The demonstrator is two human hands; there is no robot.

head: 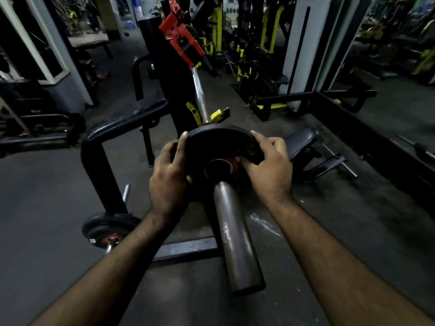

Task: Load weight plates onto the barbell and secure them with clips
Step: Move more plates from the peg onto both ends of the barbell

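Both hands, left hand [168,175] and right hand [270,165], grip the round black rubber-coated weight plate [211,147] by its rim, threaded on the grey steel barbell sleeve [235,234]. Looks heavy and rigid; rim hold suits.

Black weight plate [211,147] with red hub, dull grey barbell sleeve [235,238], yellow rack hooks [217,115], red clamp [175,30]

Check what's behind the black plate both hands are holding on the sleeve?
Behind the round black weight plate, the chrome barbell shaft runs back past yellow rack hooks to a red clip. The plate covers the sleeve's inner end, so any collar there is hidden.
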